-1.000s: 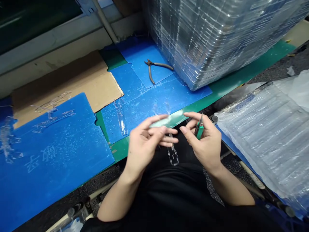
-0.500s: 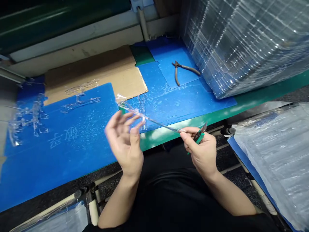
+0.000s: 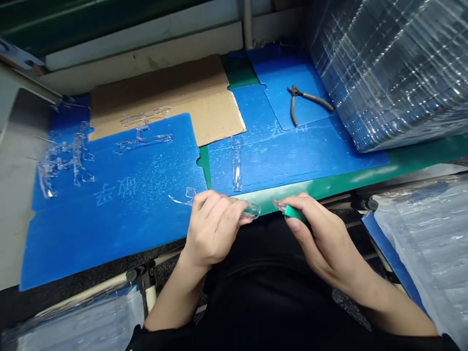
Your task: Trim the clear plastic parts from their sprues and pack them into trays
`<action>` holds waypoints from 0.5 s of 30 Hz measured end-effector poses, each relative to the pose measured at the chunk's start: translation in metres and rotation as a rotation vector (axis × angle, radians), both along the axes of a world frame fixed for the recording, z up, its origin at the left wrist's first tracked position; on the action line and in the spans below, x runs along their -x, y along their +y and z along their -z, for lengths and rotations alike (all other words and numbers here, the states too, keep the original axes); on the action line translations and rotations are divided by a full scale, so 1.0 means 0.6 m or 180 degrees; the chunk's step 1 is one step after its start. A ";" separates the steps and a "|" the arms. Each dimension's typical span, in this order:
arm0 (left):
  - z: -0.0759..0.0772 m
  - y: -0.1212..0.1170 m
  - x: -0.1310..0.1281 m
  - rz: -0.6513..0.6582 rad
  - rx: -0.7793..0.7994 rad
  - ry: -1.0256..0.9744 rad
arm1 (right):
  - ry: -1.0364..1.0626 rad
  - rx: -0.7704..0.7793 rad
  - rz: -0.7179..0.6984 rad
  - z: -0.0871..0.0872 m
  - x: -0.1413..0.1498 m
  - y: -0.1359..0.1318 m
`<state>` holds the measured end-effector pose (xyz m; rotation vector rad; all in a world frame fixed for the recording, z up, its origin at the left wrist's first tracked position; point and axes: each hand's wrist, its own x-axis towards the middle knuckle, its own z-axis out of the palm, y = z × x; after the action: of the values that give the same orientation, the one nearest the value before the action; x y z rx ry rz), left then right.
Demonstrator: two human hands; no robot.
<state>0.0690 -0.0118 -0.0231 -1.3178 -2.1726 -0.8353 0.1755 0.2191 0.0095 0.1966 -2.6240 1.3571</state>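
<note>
Clear plastic strip (image 3: 251,210) pinched in left hand (image 3: 214,226), green craft knife (image 3: 294,213) gripped in right hand (image 3: 325,241).

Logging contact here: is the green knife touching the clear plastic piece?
Apart. The head view shows a gap between the green-handled knife in the right hand and the clear plastic piece in the left hand.

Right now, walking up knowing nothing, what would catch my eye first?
The bright blue plastic sheets come first, with clear plastic pieces scattered on their left part. At upper right towers a stack of clear plastic trays. At centre, the right hand holds a green-handled tool beside the left hand.
</note>
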 end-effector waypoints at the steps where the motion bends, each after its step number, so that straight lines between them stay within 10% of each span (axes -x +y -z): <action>1: 0.005 -0.005 0.001 -0.0037 -0.0136 -0.0039 | 0.0035 -0.0129 -0.0027 -0.001 -0.004 0.000; 15: 0.017 -0.025 -0.003 -0.0273 0.0010 0.0371 | 0.0308 -0.0804 -0.0246 -0.001 -0.020 -0.002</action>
<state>0.0707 -0.0271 -0.0331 -1.2338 -2.1239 -0.7047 0.1877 0.2181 0.0101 0.3913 -2.7234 1.0049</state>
